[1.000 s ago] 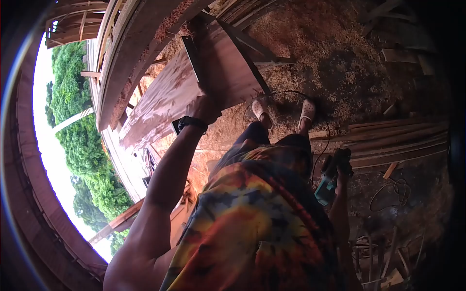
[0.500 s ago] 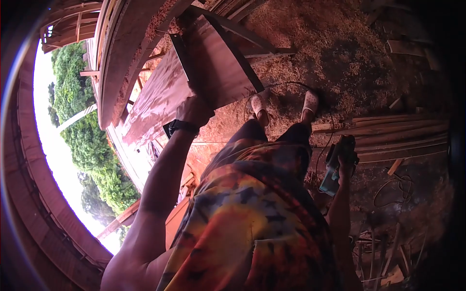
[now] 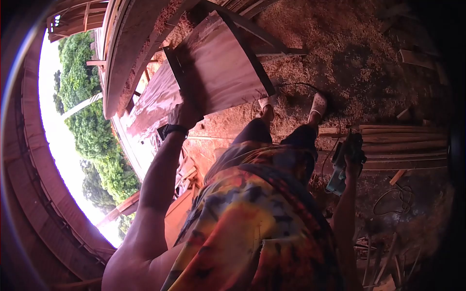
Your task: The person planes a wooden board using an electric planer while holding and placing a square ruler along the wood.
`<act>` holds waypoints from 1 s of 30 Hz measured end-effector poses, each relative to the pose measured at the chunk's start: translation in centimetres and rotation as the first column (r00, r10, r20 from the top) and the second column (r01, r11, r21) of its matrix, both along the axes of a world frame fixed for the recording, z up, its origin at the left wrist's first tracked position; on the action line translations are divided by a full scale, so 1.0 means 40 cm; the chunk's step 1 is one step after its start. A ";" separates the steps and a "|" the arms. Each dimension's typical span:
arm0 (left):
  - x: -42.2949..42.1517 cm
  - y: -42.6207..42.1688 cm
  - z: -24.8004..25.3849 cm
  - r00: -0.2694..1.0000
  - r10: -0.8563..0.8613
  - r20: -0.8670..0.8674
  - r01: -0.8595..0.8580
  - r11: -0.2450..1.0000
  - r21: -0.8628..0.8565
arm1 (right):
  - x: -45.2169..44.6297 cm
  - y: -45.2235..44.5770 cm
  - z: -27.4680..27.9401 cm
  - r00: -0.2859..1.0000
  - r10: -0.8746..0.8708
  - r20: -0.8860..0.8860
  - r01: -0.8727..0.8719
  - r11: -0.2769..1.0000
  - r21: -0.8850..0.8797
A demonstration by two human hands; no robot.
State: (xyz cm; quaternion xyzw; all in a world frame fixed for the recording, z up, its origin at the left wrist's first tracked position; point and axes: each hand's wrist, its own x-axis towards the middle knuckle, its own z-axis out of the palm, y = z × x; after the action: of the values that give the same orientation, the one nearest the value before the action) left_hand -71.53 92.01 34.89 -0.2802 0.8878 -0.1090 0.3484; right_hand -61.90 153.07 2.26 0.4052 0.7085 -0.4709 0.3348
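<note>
My left hand (image 3: 186,112), with a dark watch band on the wrist, is closed on the near left corner of a wooden panel (image 3: 223,68). Dark strips edge this panel, and it is tilted above a wider pale board surface (image 3: 150,104). Down at my right side, my right hand (image 3: 353,167) is wrapped round the grip of a green electric planer (image 3: 337,177). The planer hangs clear of the panel, and its underside is hard to make out in the shade.
Curved timbers (image 3: 128,53) rise on the left. Wood shavings (image 3: 310,34) cover the ground around my light clogs (image 3: 318,105). Stacked wood strips (image 3: 403,143) lie at the right, with a looped cord (image 3: 395,201) nearby. Scrap sticks (image 3: 388,262) lie lower right.
The panel has swung and tilted in my left hand, showing more of its face, and its near right corner now covers part of one clog. The planer stays in my right hand.
</note>
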 end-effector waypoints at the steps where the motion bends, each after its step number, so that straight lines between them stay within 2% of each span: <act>1: 0.001 -0.003 0.000 1.000 -0.010 0.007 0.010 1.000 0.011 | 0.005 -0.004 -0.008 1.000 0.006 -0.018 -0.006 1.000 0.017; 6: 0.017 -0.016 -0.004 0.999 0.011 -0.039 -0.009 0.998 0.055 | 0.098 0.062 -0.135 0.999 0.047 -0.006 -0.047 0.999 -0.005; 11: -0.003 0.003 0.003 0.998 0.052 -0.019 -0.051 0.998 0.046 | 0.126 0.075 -0.137 0.993 0.095 -0.075 -0.094 0.995 0.014; 15: -0.017 0.026 0.015 0.994 0.112 0.005 -0.112 0.992 0.058 | 0.105 0.076 -0.103 0.998 0.050 -0.026 -0.049 0.998 0.039; 16: -0.015 0.024 0.016 0.991 0.130 -0.010 -0.129 0.989 0.066 | 0.083 0.071 -0.082 0.999 0.039 0.007 -0.039 0.999 0.031; 18: 0.003 0.006 0.000 0.999 0.048 -0.023 -0.047 0.998 0.037 | 0.031 0.062 -0.021 0.997 0.018 0.075 -0.019 1.000 0.016; 20: 0.011 0.000 -0.011 0.999 0.012 -0.039 -0.011 1.000 0.022 | -0.023 0.033 0.059 0.995 -0.093 -0.030 0.092 0.995 -0.030; 22: 0.013 -0.001 -0.013 0.998 0.025 -0.061 -0.024 1.000 0.019 | -0.073 0.019 0.128 0.975 -0.209 -0.071 0.197 0.970 -0.139; 24: 0.014 -0.004 -0.010 0.999 -0.015 -0.033 0.016 0.999 0.038 | -0.123 0.017 0.192 0.947 -0.320 -0.040 0.295 0.909 -0.296; 27: 0.012 -0.009 -0.015 1.000 0.003 -0.007 -0.003 0.999 0.036 | -0.215 -0.052 0.370 0.944 -0.262 -0.201 0.142 0.871 -0.470; 30: 0.007 0.013 -0.005 0.996 0.049 -0.074 -0.048 0.999 0.014 | -0.314 -0.155 0.598 0.940 -0.195 -0.281 0.013 0.840 -0.542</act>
State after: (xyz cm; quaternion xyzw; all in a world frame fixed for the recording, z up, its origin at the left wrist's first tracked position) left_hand -71.25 92.51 34.70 -0.3032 0.8938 -0.0845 0.3196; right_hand -74.46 146.87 26.19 0.2515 0.5717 -0.7266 0.2863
